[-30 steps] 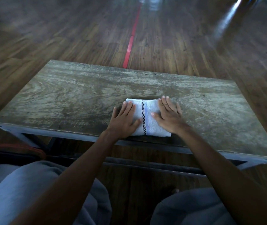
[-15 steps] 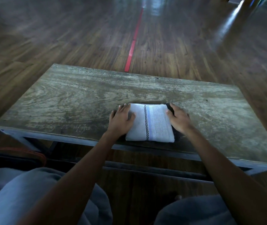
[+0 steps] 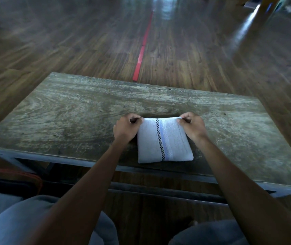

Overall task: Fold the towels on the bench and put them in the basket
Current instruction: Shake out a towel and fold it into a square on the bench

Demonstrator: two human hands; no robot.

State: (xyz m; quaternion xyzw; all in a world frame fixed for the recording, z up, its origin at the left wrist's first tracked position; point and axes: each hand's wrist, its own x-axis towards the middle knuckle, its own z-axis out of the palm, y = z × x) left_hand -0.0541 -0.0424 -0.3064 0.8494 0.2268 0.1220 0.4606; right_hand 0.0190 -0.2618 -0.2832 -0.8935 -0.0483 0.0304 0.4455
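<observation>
Towel (image 3: 164, 140), folded sq., sits on bench (image 3: 70, 121) nr front edge. L hand (image 3: 126, 129) & R hand (image 3: 192, 127) each pinch a far corner, fingers curled. Cloth looks soft, light, floppy; support both sides or layers prob. slump open. Basket not in view.

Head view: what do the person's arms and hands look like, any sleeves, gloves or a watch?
The left hand and right hand are bare: no gloves, rings or watch show. Both forearms are uncovered to the frame's edge. Grey-blue clothing covers the knees.
</observation>
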